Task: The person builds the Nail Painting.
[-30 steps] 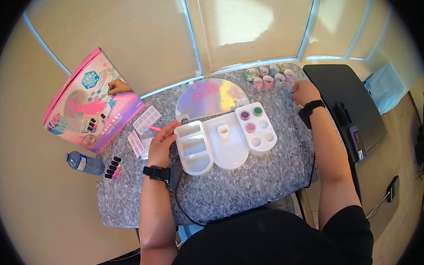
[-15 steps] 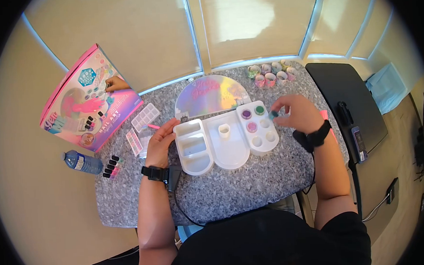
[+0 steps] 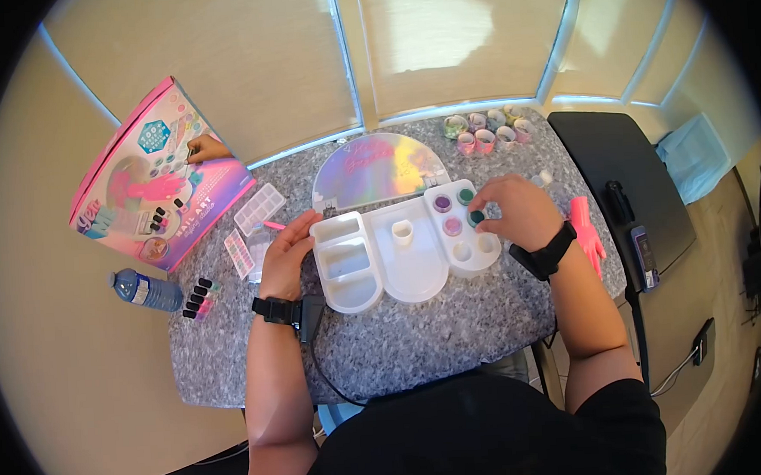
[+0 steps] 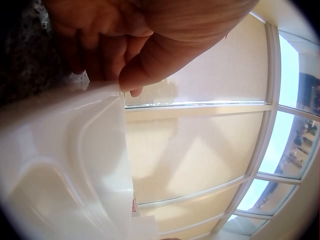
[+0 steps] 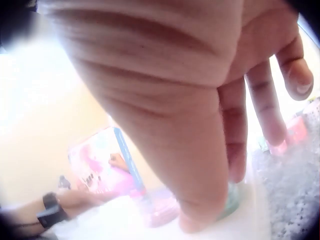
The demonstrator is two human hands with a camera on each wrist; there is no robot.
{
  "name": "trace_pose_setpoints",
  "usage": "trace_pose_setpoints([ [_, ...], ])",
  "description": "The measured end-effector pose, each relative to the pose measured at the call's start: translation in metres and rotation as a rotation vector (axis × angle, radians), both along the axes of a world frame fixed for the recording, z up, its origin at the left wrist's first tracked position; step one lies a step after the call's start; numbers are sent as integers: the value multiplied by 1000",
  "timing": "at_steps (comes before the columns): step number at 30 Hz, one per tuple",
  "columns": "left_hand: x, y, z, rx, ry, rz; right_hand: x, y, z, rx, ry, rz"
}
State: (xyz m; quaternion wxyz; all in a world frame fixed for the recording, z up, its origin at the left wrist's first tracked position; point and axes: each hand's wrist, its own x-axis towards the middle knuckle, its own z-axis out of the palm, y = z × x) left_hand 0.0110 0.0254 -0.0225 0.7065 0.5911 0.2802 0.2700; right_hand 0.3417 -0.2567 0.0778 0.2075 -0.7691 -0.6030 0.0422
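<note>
A white tray (image 3: 415, 280) with three sections lies on the granite table. At its upper left corner my left hand (image 3: 288, 258) grips the rim; the left wrist view shows the thumb of that hand (image 4: 150, 37) on the tray's edge (image 4: 102, 130). My right hand (image 3: 524, 214) pinches a small dark teal pot (image 3: 477, 217) over the tray's right section, just below a green pot (image 3: 466, 196). A purple pot (image 3: 441, 203) and a pink pot (image 3: 452, 226) sit in round wells beside it. In the right wrist view, the thumb of my right hand (image 5: 170, 115) partly hides a green pot.
Behind the tray stands a shiny half-round panel (image 3: 379, 169). Several small cups (image 3: 485, 140) are at the back right, a pink model hand (image 3: 584, 231) at the right. To the left are a nail art box (image 3: 162, 176), a bottle (image 3: 147, 289), polish bottles (image 3: 199, 299) and a compartment case (image 3: 259, 208).
My right hand has moved left from the table's right side to the tray with the teal pot, uncovering the pink model hand. My left hand stays on the tray's edge.
</note>
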Motion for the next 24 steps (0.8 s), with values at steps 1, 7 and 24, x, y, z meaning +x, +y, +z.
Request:
trace_pose_setpoints([
  [1,-1,-1,-1,1,10,4,5,-2,3,-2,2,-4],
  [7,1,-7,6,-36,-8,27,103,-33,-8,-27,11,-221],
  [24,2,-7,2,-79,17,83,70,-32,-5,78,-22,-240],
])
